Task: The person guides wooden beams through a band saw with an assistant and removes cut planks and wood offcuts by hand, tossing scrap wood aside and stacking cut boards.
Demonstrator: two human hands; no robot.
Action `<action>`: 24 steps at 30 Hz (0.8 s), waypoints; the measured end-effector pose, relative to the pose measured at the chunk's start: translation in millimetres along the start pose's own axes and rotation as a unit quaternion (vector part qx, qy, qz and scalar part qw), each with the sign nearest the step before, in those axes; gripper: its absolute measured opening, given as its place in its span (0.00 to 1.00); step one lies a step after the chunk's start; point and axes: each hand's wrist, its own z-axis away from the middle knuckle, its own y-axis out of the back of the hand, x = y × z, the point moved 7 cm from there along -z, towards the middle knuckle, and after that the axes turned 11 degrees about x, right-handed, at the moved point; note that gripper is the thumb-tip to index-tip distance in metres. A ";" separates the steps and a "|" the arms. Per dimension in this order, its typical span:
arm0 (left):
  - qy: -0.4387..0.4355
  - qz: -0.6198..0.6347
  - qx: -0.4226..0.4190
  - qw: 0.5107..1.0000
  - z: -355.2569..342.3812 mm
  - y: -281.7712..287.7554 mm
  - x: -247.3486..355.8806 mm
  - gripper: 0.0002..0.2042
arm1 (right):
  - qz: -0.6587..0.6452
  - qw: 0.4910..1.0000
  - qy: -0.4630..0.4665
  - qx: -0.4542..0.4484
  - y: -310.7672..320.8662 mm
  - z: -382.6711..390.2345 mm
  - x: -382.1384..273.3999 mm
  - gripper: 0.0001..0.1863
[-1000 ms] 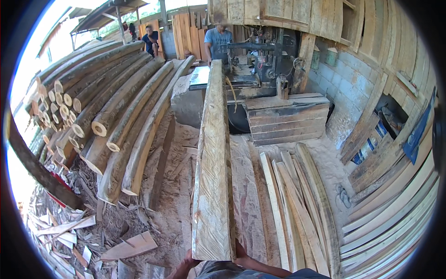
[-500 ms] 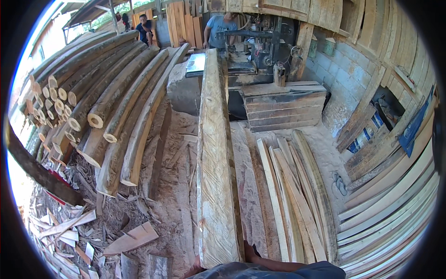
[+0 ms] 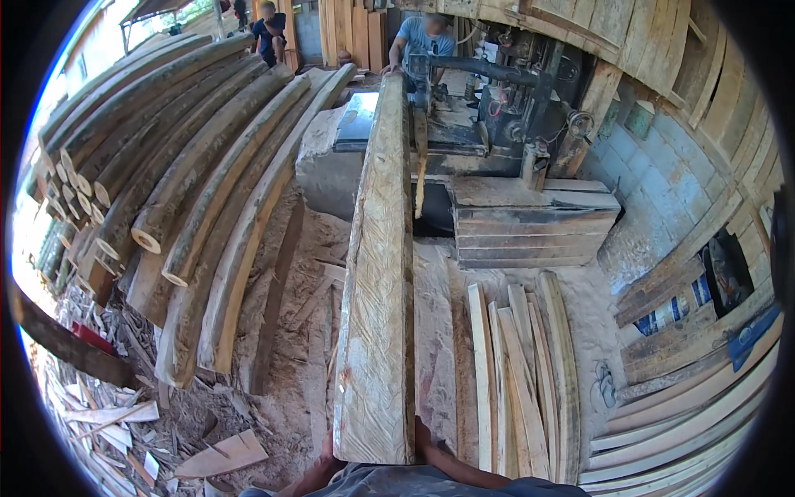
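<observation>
A long rough-sawn timber [image 3: 373, 315] runs from my waist away toward a dark sawing machine [image 3: 513, 108]. My left hand [image 3: 330, 445] is closed on the near end of the timber's left side, partly hidden under it. My right hand [image 3: 424, 437] grips the right side at the same end, mostly hidden behind the edge. At the far end, beside the machine's blade area, a person in a light blue shirt [image 3: 422, 41] has a hand at the timber.
Bark-covered logs [image 3: 178, 174] are piled on the left, above offcuts [image 3: 219, 455]. Loose boards [image 3: 513, 373] and more planks [image 3: 671, 422] lie right. A wooden box [image 3: 534, 232] stands below the machine; sandals [image 3: 604, 385] lie by the wall. Another person [image 3: 269, 37] is at the back left.
The timber's far end has shifted up and to the right in view, with my hands still on the near end. The person in light blue now leans forward over the far end.
</observation>
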 end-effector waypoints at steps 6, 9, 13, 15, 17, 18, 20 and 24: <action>-0.047 0.113 0.005 0.992 -142.6 -82.9 114.7 0.28 | -0.259 0.952 -0.158 -0.050 51.7 -151.0 -148.9 0.14; -0.055 0.139 0.007 0.989 -210.5 -141.3 170.2 0.28 | -0.094 0.994 0.037 -0.039 49.6 -265.2 -181.4 0.19; -0.033 0.274 0.007 0.961 -284.7 -198.4 240.8 0.34 | -0.197 0.965 -0.013 -0.174 74.1 -437.2 -248.3 0.25; -0.044 0.314 0.033 0.948 -304.4 -199.3 272.5 0.36 | -0.072 0.972 0.130 0.182 168.5 -538.0 -360.8 0.36; -0.056 0.301 0.032 0.951 -336.6 -222.1 296.4 0.38 | 0.052 0.869 0.213 0.444 267.8 -615.2 -451.3 0.46; -0.051 0.279 0.023 0.959 -355.8 -241.1 304.2 0.37 | 0.126 0.791 0.204 0.563 300.1 -665.6 -463.2 0.34; -0.081 0.235 0.028 0.968 -374.4 -261.8 318.7 0.37 | 0.145 0.895 0.161 0.391 297.8 -768.5 -458.3 0.25; -0.130 0.189 0.052 0.972 -382.6 -270.4 335.9 0.32 | 0.129 0.924 0.253 0.255 208.4 -731.7 -430.9 0.16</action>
